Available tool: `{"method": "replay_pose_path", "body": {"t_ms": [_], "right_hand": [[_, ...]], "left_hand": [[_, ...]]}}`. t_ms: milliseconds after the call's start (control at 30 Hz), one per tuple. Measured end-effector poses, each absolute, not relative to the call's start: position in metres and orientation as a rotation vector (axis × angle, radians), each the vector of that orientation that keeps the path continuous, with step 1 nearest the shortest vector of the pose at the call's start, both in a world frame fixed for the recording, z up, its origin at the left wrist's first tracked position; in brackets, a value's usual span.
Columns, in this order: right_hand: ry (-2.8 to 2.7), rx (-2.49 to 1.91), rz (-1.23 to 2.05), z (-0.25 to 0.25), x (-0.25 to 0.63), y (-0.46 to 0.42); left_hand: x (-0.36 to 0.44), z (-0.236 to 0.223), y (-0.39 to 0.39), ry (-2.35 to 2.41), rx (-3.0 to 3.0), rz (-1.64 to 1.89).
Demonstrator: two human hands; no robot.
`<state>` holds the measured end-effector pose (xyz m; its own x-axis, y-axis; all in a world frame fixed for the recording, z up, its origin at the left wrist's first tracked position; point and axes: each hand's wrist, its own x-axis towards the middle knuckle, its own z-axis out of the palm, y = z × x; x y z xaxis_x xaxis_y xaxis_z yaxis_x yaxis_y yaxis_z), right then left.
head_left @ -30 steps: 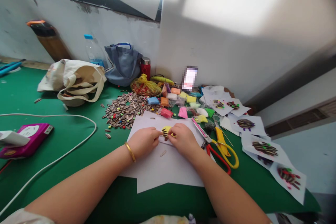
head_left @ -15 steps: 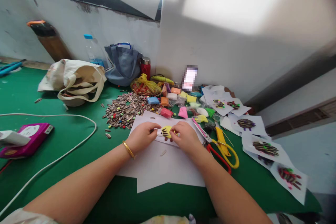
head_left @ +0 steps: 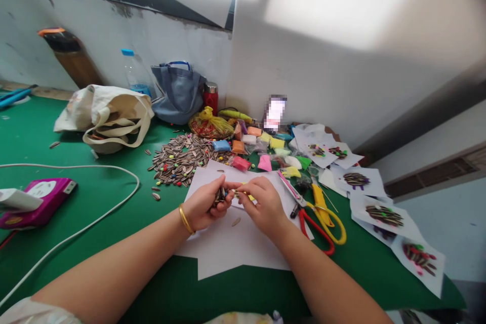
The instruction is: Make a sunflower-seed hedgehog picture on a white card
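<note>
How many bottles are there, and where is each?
3: a brown, black-lidded bottle and a clear, blue-capped plastic bottle behind the cream cloth bag, and a red, silver-lidded bottle right of the blue cloth bag. The bags may hide others.

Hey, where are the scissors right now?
In the head view, the scissors lie on the green table, right of the right hand, beside the yellow cutter.

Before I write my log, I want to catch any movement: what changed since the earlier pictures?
The left hand has rolled palm up, baring the seeds in its fingers. The right hand has its fingertips close to the left's now, over the yellow shape. Scissors and seed pile stayed put.
</note>
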<state>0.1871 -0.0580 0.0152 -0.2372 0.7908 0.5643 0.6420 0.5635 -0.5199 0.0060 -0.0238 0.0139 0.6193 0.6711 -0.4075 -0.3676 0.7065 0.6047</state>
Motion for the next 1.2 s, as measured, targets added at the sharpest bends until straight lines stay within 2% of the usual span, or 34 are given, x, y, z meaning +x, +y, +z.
{"method": "replay_pose_path", "body": {"t_ms": [400,567,667,733,933,1100,1200], "right_hand": [[-2.0,-1.08,0.36,0.015,0.187,-0.056],[-1.625,-1.216,0.762,0.016,0.198,-0.051],[-1.426,-1.195,1.113,0.012,0.202,-0.047],[-1.391,-1.162,1.218,0.01,0.201,-0.046],[-1.575,-1.199,1.155,0.011,0.195,-0.048],[-1.754,-1.168,0.973,0.016,0.199,-0.049],[-1.703,-1.221,0.966,0.013,0.202,-0.045]], "left_hand": [[0.011,0.013,-0.031,0.812,0.611,0.484],[0.008,0.021,-0.028,0.818,0.751,0.569],[0.009,0.022,-0.027,0.86,0.852,0.598],[0.01,0.019,-0.027,0.875,0.935,0.614],[0.011,0.006,-0.026,0.903,1.146,0.637],[0.01,0.01,-0.028,0.929,1.176,0.603],[0.009,0.011,-0.024,0.994,1.262,0.617]]}}
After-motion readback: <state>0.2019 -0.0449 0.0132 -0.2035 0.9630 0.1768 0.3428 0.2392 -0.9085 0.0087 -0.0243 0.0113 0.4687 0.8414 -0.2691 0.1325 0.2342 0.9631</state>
